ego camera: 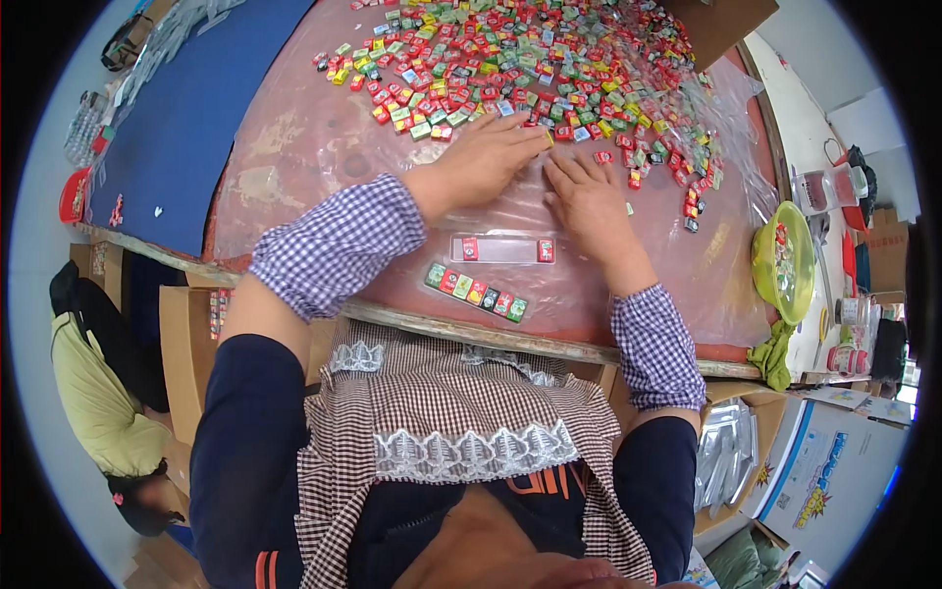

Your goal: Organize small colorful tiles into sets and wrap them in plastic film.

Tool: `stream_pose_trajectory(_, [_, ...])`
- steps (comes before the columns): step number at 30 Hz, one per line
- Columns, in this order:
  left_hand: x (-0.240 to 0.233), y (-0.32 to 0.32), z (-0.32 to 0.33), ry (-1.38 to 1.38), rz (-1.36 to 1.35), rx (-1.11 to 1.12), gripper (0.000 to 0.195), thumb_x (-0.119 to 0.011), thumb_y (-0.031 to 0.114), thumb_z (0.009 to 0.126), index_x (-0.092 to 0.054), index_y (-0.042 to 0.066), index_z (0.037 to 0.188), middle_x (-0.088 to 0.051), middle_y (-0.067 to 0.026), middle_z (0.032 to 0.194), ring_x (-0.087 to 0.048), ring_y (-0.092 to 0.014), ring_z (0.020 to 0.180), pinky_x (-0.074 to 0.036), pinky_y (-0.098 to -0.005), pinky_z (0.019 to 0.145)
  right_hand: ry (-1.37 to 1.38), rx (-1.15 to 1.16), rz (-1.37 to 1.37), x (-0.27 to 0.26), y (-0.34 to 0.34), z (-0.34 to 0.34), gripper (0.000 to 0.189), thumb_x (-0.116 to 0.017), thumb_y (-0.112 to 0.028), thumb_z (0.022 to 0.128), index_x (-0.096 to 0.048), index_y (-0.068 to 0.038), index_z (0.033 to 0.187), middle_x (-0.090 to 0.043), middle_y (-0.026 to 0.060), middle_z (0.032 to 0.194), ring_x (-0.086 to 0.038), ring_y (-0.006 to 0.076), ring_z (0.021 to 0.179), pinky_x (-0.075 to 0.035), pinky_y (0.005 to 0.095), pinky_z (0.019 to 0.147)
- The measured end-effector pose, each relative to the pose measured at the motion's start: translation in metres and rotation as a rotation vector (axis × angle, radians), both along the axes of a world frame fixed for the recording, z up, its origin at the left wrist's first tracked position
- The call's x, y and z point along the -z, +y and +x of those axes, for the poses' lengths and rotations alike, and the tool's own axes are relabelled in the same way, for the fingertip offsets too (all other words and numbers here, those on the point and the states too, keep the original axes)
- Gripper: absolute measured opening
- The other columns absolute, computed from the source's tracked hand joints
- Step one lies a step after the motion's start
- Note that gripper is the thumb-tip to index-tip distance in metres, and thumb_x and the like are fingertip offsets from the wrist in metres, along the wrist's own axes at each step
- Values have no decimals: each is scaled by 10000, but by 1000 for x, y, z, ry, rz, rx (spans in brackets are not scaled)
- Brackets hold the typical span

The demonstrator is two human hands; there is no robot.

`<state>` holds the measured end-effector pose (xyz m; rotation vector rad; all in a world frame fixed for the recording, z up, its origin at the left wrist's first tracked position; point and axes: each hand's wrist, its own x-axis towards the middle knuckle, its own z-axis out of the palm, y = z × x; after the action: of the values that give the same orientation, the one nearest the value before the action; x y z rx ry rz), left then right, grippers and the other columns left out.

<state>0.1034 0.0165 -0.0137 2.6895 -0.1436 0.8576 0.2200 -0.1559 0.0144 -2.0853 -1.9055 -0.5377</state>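
Observation:
My left hand (pixel 482 163) reaches to the near edge of a spread of small printed boxes (pixel 471 81) in red, green, yellow and black. A yellow piece (pixel 549 138) shows at its fingertips; whether they grip it is unclear. Palm down beside it, my right hand (pixel 589 206) rests with fingers spread and nothing visible in them. Nearer me lies a shallow clear plastic tray (pixel 504 252) holding one red box (pixel 469 248) at its left and another red box (pixel 545 250) at its right. Below that, several boxes form a slanted joined row (pixel 477 292).
Clear plastic sheeting (pixel 736 140) covers the table's right part. A yellow-green basin (pixel 765 272) stands at the right edge, above a green cloth (pixel 773 357). Blue board (pixel 176 140) covers the left. A carton of clear plastic trays (pixel 725 456) is below right; another person (pixel 103 397) is at lower left.

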Motion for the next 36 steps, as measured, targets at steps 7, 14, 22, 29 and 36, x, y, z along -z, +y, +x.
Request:
stream_pose_trajectory(7, [-18,-6,34,216,119,-103,213,-566,185,841,-665,113,1015,-645,-64,1016,-558,-248,1070,-324,-497,1011,439,259,74,-4,-62,36,264,-633,-31,806,-661,-62,1067,-636,135,1080,-622,302,945,-498,354,818])
stream_pose_trajectory(14, [-24,-12,56,382,207,-275,103,-613,167,802,-677,108,859,-630,-46,994,-563,-235,992,-378,-449,910,537,277,34,15,-75,35,221,-649,-20,796,-669,-34,1016,-635,138,1033,-635,264,880,-509,330,754])
stream_pose_trajectory(22, [-28,17,53,435,257,-6,125,-618,157,783,-642,93,888,-601,-63,898,-565,-244,946,-390,-412,883,611,345,140,12,-76,23,217,-661,-19,792,-664,-35,1008,-642,124,1003,-626,246,893,-497,329,770])
stream_pose_trajectory(29, [-44,-30,-53,199,253,374,160,-612,189,764,-602,102,897,-571,-36,865,-562,-213,887,-425,-380,828,501,-101,98,-11,-55,-49,273,-687,-39,746,-666,-85,1015,-661,75,1035,-613,247,965,-461,368,861])
stream_pose_trajectory(36, [-19,-15,-104,193,156,321,253,-649,186,793,-645,99,1030,-631,-41,1005,-585,-237,983,-440,-405,882,294,-178,-63,-7,-53,-52,257,-688,-71,748,-668,-90,1004,-670,64,1016,-613,258,967,-466,379,838])
